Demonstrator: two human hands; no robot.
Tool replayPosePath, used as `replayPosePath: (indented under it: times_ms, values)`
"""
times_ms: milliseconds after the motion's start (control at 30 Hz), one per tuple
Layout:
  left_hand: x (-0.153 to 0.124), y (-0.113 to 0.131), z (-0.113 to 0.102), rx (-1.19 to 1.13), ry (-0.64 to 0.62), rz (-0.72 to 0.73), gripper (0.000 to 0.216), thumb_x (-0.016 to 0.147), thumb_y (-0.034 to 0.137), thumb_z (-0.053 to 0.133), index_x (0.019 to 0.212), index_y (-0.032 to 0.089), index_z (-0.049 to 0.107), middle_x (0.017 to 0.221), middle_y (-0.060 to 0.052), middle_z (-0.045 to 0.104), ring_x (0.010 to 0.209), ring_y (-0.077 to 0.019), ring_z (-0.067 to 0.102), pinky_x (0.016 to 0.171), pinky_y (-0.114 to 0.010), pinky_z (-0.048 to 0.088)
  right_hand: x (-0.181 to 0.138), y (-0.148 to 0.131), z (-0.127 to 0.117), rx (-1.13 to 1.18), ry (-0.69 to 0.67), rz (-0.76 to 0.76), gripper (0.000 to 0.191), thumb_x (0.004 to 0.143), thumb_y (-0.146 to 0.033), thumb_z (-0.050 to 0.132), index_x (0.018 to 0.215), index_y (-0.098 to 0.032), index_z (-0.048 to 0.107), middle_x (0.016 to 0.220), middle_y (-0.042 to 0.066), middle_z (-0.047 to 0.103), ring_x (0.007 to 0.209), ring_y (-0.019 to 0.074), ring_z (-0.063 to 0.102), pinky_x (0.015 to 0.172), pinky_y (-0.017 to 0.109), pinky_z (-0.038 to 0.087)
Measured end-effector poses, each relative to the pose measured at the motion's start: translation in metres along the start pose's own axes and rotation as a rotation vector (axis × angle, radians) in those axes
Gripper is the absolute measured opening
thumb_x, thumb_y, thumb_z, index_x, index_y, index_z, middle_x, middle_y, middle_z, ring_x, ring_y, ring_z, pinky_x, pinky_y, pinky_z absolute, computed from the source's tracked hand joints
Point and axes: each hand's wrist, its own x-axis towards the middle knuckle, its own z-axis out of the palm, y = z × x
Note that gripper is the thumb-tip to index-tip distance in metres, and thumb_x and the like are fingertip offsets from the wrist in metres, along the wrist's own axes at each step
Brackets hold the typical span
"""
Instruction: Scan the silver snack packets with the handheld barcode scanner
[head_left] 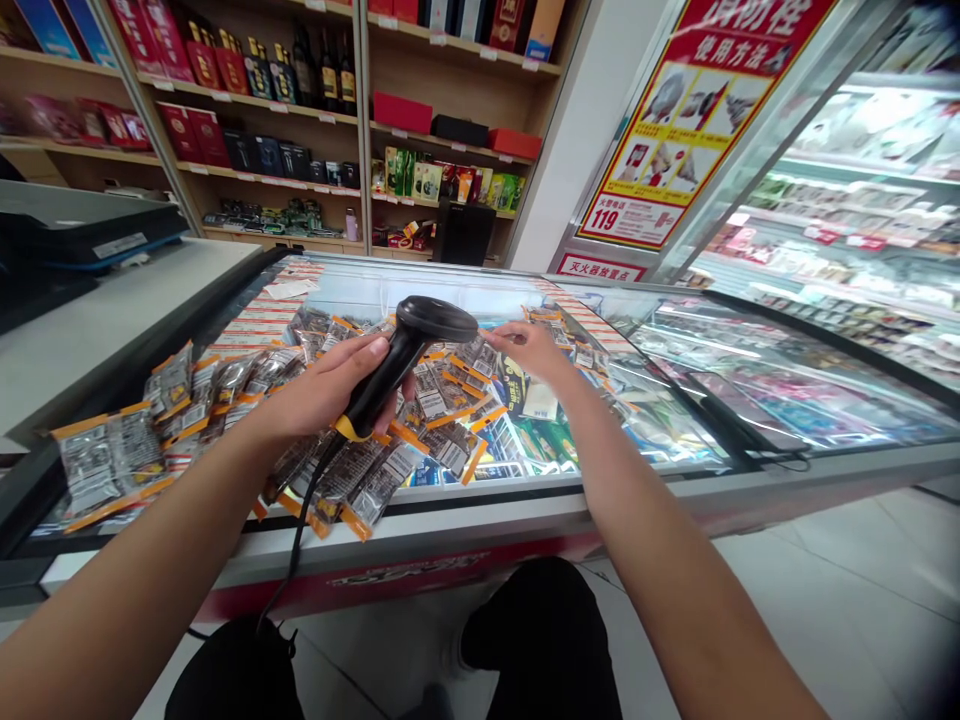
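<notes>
Nearest, the person's dark-clad knees (551, 630) stood over the pale tiled floor (840, 560), just before a chest freezer (517, 517) with a white rim and a red band below. A black cord (298, 535) ran from the scanner down over that rim toward the left knee.

On the freezer's top lay many small packets (386, 485), heaped and overlapping, some jutting past the front edge. They were clear and shiny, with orange bands at their ends, pale printing and dark contents.

Above the heap, the left hand (322, 388) was wrapped around the handle of a scanner (401, 350). This was black and smooth, with a broad rounded head tilted rightward and a yellow patch at the handle's foot.

Just beyond the head's tip was the right hand (534, 352), its fingers drawn narrow; whether they gripped anything could not be told. Colourful packs (547, 440) showed beneath the glass.

Farther back, wooden shelves (457, 70) bore bottles (330, 78) and boxes, with a red and yellow poster (664, 140) to their right.
</notes>
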Motion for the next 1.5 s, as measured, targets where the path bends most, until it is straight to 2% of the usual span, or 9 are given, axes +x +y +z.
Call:
replayPosePath:
  times_ms: [267,533,700,767,967,1133,1333,1400,1500]
  values:
    - [0.000,-0.001,-0.002,0.000,0.007,0.012,0.054,0.103,0.067,0.050,0.103,0.016,0.065,0.084,-0.007,0.074,0.053,-0.0132,0.064,0.049,-0.024,0.050,-0.007,-0.006,-0.006,-0.039,-0.150,0.029,0.046,0.095,-0.064,0.070,0.114,-0.023,0.078,0.127,0.012,0.077,0.112,0.0310,0.071,0.100,0.045,0.054]
    - [0.001,-0.003,-0.005,-0.015,-0.003,0.019,0.052,0.104,0.065,0.050,0.103,0.017,0.067,0.086,-0.007,0.074,0.054,-0.0139,0.064,0.050,-0.024,0.052,-0.009,-0.010,-0.011,0.081,-0.245,0.001,0.030,0.091,-0.052,0.080,0.105,-0.026,0.081,0.116,0.008,0.079,0.107,0.0298,0.072,0.098,0.043,0.055]
    - [0.001,-0.002,-0.004,-0.014,-0.004,0.022,0.052,0.104,0.065,0.050,0.104,0.016,0.066,0.084,-0.007,0.074,0.054,-0.0139,0.064,0.049,-0.024,0.050,-0.006,-0.004,-0.010,0.110,-0.327,-0.017,0.025,0.098,-0.047,0.071,0.108,-0.026,0.080,0.123,0.006,0.078,0.117,0.0278,0.070,0.108,0.043,0.051]
    - [0.001,-0.002,-0.004,0.005,-0.012,0.018,0.054,0.105,0.066,0.047,0.103,0.015,0.066,0.074,-0.005,0.072,0.053,-0.0145,0.063,0.050,-0.023,0.050,-0.003,0.002,-0.006,0.060,-0.264,0.022,0.031,0.101,-0.049,0.065,0.113,-0.024,0.078,0.125,0.008,0.078,0.117,0.0281,0.071,0.108,0.044,0.051]
    - [0.003,0.000,-0.003,0.004,-0.025,0.022,0.055,0.104,0.067,0.048,0.100,0.015,0.066,0.073,-0.005,0.071,0.052,-0.0135,0.063,0.048,-0.022,0.048,0.011,0.042,-0.001,-0.490,0.237,0.127,0.045,0.100,-0.033,0.060,0.138,-0.009,0.069,0.148,0.024,0.062,0.145,0.0392,0.050,0.123,0.053,0.035]
    - [0.003,-0.001,-0.003,-0.004,-0.017,0.032,0.052,0.105,0.065,0.049,0.101,0.015,0.066,0.082,-0.006,0.073,0.052,-0.0131,0.063,0.049,-0.023,0.050,0.018,0.067,-0.011,-0.587,0.106,0.361,0.048,0.101,-0.044,0.058,0.132,-0.010,0.073,0.143,0.029,0.063,0.137,0.0487,0.056,0.113,0.064,0.042]
    - [0.002,0.000,-0.002,-0.016,-0.019,0.030,0.049,0.105,0.063,0.050,0.105,0.016,0.064,0.086,-0.007,0.075,0.052,-0.0128,0.064,0.048,-0.023,0.051,0.018,0.070,-0.014,-0.508,0.313,0.348,0.044,0.091,-0.034,0.070,0.131,-0.016,0.070,0.131,0.025,0.069,0.136,0.0462,0.054,0.115,0.065,0.037]
    - [0.002,-0.001,-0.002,-0.018,-0.020,0.019,0.052,0.105,0.065,0.049,0.105,0.015,0.064,0.077,-0.006,0.073,0.052,-0.0140,0.063,0.049,-0.023,0.051,0.019,0.071,-0.015,-0.412,0.298,0.372,0.038,0.086,-0.033,0.076,0.118,-0.013,0.074,0.131,0.028,0.068,0.141,0.0484,0.049,0.119,0.065,0.032]
    - [0.001,-0.002,-0.003,-0.018,-0.019,0.006,0.053,0.104,0.066,0.049,0.104,0.015,0.064,0.072,-0.005,0.070,0.053,-0.0147,0.064,0.050,-0.023,0.051,0.021,0.070,-0.017,-0.270,0.211,0.412,0.015,0.081,-0.031,0.081,0.085,-0.019,0.074,0.097,0.020,0.075,0.121,0.0443,0.065,0.111,0.058,0.043]
